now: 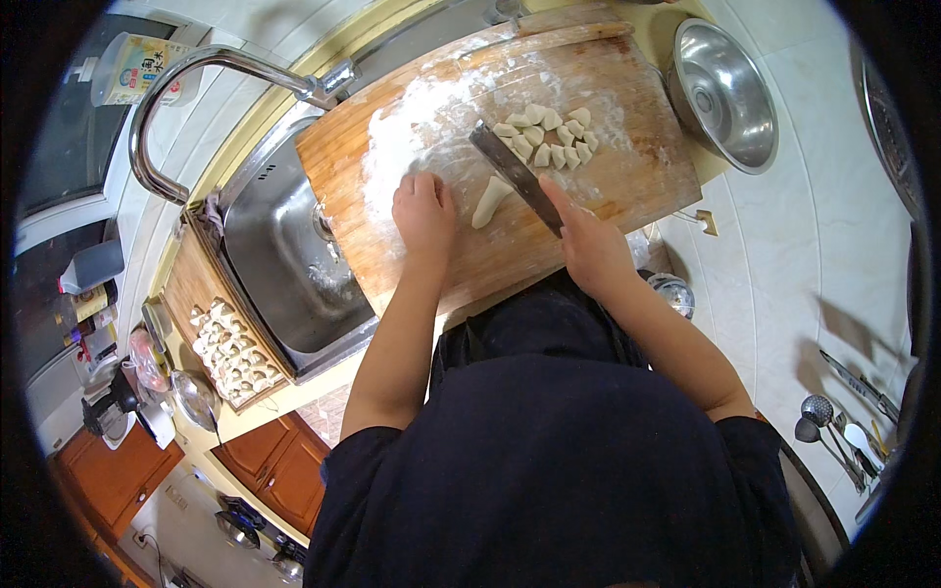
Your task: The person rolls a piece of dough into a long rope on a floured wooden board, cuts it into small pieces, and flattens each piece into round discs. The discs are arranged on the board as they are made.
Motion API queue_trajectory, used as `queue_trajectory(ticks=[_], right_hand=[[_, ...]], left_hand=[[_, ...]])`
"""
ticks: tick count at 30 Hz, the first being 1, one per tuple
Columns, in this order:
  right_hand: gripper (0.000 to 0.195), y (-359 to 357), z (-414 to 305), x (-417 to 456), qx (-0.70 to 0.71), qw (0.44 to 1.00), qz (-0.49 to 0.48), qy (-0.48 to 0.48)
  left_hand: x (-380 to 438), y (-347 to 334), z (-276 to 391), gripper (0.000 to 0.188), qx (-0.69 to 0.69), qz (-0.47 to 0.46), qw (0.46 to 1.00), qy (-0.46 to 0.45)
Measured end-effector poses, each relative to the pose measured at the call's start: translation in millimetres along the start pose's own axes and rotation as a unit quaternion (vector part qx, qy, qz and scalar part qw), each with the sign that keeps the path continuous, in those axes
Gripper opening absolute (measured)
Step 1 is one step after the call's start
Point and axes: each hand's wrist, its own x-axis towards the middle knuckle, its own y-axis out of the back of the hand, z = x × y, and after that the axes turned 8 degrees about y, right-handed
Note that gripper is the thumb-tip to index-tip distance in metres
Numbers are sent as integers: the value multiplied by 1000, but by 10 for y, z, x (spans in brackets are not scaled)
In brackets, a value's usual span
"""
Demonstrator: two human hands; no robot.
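Note:
My right hand [599,250] grips a knife [518,176] whose broad dark blade slants up and left over the floured wooden board [625,191]. Just left of the blade lies a short length of dough [491,202], its upper end close to the steel. Beyond the blade, several small cut dough pieces [548,136] sit in a loose cluster. My left hand [426,213] rests on the board left of the dough length, its fingers curled; whether anything is under them cannot be seen. White flour [401,136] is spread thickly over the board's left part.
A steel sink [294,257] with a curved faucet [143,140] lies left of the board, which overhangs it. A smaller board [187,272] holds several rows of shaped dough [235,353]. At the right stands a steel bowl [724,95]. Kitchen utensils [831,426] are at the lower right.

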Motion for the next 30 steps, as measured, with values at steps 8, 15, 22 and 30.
queue_trajectory(ticks=[8, 15, 22, 30], right_hand=[[73, 1, 68, -81, 1, 1000, 5, 14], [70, 105, 70, -147, 1, 999, -36, -25], [68, 42, 96, -159, -8, 999, -47, -16], [74, 58, -8, -222, -30, 997, -66, 3]], left_hand=[[-211, 149, -337, 3, -35, 24, 999, 5], [-246, 878, -1189, 11, 106, 181, 951, 229], [-388, 295, -270, 19, -61, 33, 995, -69], [-306, 16, 405, 15, -148, -75, 981, 103]])
